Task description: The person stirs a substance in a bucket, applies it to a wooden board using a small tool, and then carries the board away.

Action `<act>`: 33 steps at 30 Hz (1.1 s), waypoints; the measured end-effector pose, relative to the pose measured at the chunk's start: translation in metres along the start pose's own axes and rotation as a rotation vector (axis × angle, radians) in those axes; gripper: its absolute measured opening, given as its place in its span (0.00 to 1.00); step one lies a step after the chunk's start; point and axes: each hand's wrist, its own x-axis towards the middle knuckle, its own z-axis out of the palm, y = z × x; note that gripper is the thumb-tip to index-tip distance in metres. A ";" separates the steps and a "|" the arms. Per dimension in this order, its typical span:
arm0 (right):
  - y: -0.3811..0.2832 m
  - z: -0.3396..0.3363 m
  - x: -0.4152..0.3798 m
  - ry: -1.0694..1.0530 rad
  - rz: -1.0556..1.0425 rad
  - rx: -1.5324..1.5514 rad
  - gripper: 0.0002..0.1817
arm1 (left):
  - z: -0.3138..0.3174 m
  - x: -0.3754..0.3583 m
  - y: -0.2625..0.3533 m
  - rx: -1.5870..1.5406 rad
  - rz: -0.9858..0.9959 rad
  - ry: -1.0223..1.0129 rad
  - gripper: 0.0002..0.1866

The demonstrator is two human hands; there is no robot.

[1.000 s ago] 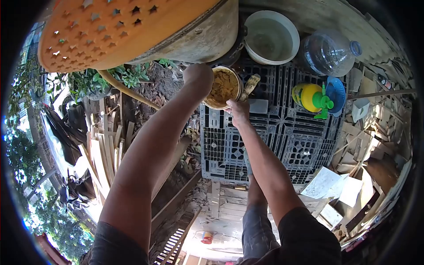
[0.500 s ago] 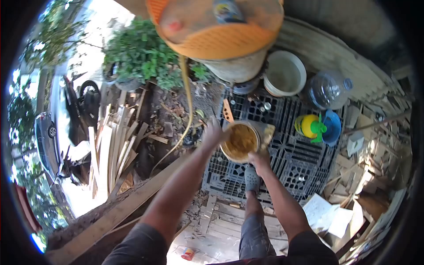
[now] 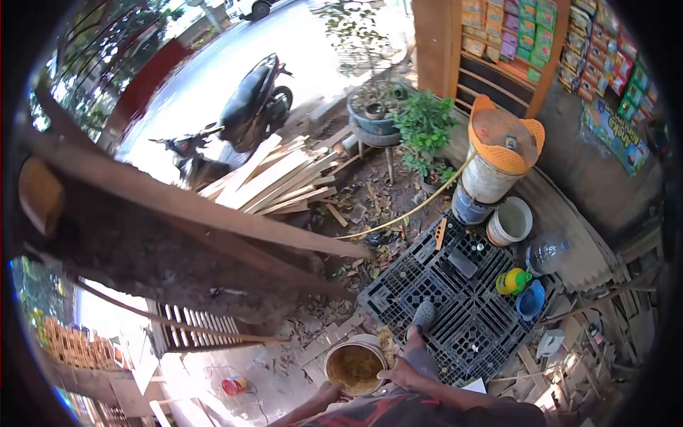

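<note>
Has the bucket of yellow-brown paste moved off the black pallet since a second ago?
Yes. The paste bucket, held by both hands, now sits off the black pallet's near-left edge, far from the white bucket it was beside.

Ochre, perhaps muddy, paste in cream bucket (image 3: 353,364); black pallet (image 3: 455,299)

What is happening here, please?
A person holds a round bucket of yellowish-brown paste close to the body, the left hand under its lower rim and the right hand on its right side. One foot in a grey shoe stands on a black plastic pallet. A white bucket and a clear bottle are at the pallet's far edge.
</note>
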 end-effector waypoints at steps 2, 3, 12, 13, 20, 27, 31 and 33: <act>-0.044 0.053 -0.036 -0.230 0.020 -0.251 0.39 | -0.044 -0.035 -0.061 0.221 0.171 0.196 0.21; -0.052 0.084 -0.044 -0.285 -0.157 -0.366 0.37 | -0.042 -0.070 -0.073 0.474 0.312 0.388 0.21; -0.159 0.311 -0.147 -0.796 -0.014 -0.893 0.18 | -0.123 -0.243 -0.185 0.033 0.389 0.847 0.21; -0.154 0.330 -0.151 -0.898 0.049 -0.843 0.19 | -0.132 -0.259 -0.196 -0.019 0.379 0.871 0.21; -0.122 0.468 -0.162 -1.132 -1.010 -1.586 0.16 | -0.186 -0.338 -0.231 -0.189 0.297 1.002 0.19; -0.040 0.609 -0.125 -1.408 -1.163 -1.844 0.10 | -0.240 -0.344 -0.250 -0.347 0.229 1.037 0.18; -0.008 0.656 -0.117 -1.901 -1.453 -1.754 0.07 | -0.275 -0.373 -0.251 -0.521 0.237 1.053 0.17; -0.022 0.699 -0.111 -2.038 -1.407 -1.832 0.07 | -0.283 -0.373 -0.263 -0.632 0.220 1.047 0.19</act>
